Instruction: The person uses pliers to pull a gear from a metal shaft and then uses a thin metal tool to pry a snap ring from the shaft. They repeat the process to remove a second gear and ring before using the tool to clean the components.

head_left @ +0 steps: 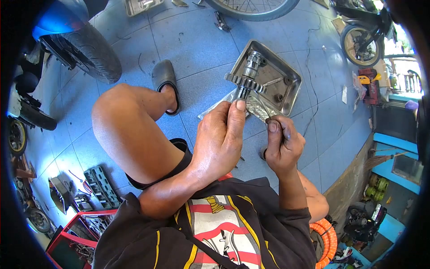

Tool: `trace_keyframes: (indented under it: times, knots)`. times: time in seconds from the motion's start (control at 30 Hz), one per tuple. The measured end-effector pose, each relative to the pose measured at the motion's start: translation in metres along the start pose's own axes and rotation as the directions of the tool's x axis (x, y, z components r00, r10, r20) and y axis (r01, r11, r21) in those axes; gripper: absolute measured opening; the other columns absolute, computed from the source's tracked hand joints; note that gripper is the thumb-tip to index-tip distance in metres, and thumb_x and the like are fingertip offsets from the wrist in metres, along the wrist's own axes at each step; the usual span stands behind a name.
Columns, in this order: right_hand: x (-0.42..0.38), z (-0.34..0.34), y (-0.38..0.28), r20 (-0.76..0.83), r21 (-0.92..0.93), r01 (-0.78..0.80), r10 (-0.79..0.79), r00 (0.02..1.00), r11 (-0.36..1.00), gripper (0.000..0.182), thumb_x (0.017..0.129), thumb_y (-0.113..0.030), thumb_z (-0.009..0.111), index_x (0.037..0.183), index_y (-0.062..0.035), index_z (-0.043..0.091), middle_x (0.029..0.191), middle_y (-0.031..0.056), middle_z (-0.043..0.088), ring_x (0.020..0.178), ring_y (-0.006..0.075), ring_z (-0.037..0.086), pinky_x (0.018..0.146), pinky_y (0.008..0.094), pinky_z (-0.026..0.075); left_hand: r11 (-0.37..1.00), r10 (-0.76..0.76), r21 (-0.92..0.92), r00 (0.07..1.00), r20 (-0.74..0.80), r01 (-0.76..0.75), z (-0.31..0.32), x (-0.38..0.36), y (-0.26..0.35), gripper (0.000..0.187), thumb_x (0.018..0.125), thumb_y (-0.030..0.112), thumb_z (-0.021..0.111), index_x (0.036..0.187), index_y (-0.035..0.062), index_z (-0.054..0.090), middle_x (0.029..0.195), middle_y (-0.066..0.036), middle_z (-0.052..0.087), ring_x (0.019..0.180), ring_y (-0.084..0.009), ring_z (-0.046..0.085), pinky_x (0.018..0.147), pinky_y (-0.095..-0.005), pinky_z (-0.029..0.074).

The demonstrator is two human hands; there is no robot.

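Observation:
My left hand (221,136) is closed around the lower end of a metal gear shaft (251,67), its thumb along the splined part. The shaft stands up from the fist, with a toothed gear (245,83) around its middle. To the right, my right hand (285,141) pinches a thin metal tool (265,106), whose tip reaches toward the underside of the gear. Beyond the hands, a metal tray (293,96) lies on the floor with small round parts in it. A clear plastic bag (262,110) is partly hidden behind my hands.
Motorcycle wheels (92,51) stand at the upper left, and a bicycle wheel (253,10) at the top. A red toolbox (76,237) and a socket case (102,186) are at the lower left. An orange coiled hose (329,237) lies at the lower right.

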State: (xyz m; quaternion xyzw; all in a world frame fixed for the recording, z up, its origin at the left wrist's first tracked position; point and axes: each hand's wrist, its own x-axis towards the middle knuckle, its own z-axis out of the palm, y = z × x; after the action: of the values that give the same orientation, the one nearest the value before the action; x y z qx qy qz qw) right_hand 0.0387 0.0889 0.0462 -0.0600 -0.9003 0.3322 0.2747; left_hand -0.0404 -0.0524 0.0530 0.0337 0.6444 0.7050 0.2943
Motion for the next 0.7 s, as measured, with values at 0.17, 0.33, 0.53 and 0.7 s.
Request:
trace_keyframes:
  times: [0.17,0.33,0.53,0.7]
  knots:
    - [0.001,-0.001,0.004,0.008,-0.001,0.014,-0.014,1.0,1.0,0.007,0.089,-0.003,0.062,0.093,0.0022,0.061,0.069,0.0098,0.064,0.053,0.0174,0.06,0.05,0.0273,0.046,1.0,0.011,0.015,1.0,0.003,-0.011,0.001,-0.001,-0.002,0.043,0.102,0.039,0.045,0.08,0.0026,0.052,0.055,0.004,0.039,0.046,-0.0032,0.035,0.041,-0.0214,0.027]
    - [0.008,-0.004,-0.003,0.096,-0.142,0.072,-0.059,0.994,0.987,0.006,0.088,-0.003,0.062,0.09,0.0013,0.059,0.066,0.0114,0.061,0.051,0.0241,0.06,0.048,0.0319,0.046,0.994,0.023,0.103,1.0,-0.007,-0.022,0.0,-0.002,0.004,0.043,0.102,0.037,0.045,0.078,0.002,0.052,0.056,0.003,0.04,0.048,-0.0037,0.036,0.043,-0.0228,0.028]
    - [0.003,0.006,-0.006,0.204,-0.16,0.027,0.006,0.979,0.987,0.006,0.086,-0.002,0.06,0.087,-0.001,0.055,0.059,0.0114,0.055,0.049,0.0287,0.058,0.045,0.0375,0.044,0.963,0.055,0.265,0.998,0.009,-0.055,0.006,-0.007,0.009,0.045,0.1,0.035,0.046,0.08,-0.0041,0.052,0.064,-0.024,0.055,0.062,-0.0398,0.06,0.057,-0.0453,0.043]
    - [-0.004,0.001,-0.011,0.038,-0.077,0.11,-0.108,0.993,0.991,0.007,0.087,-0.002,0.059,0.092,0.0024,0.057,0.062,0.0117,0.057,0.048,0.0272,0.057,0.045,0.0367,0.043,0.99,0.049,0.128,0.998,0.033,-0.053,0.01,-0.008,0.009,0.047,0.102,0.038,0.042,0.081,-0.0017,0.054,0.059,-0.01,0.048,0.053,-0.0218,0.047,0.049,-0.0353,0.036]
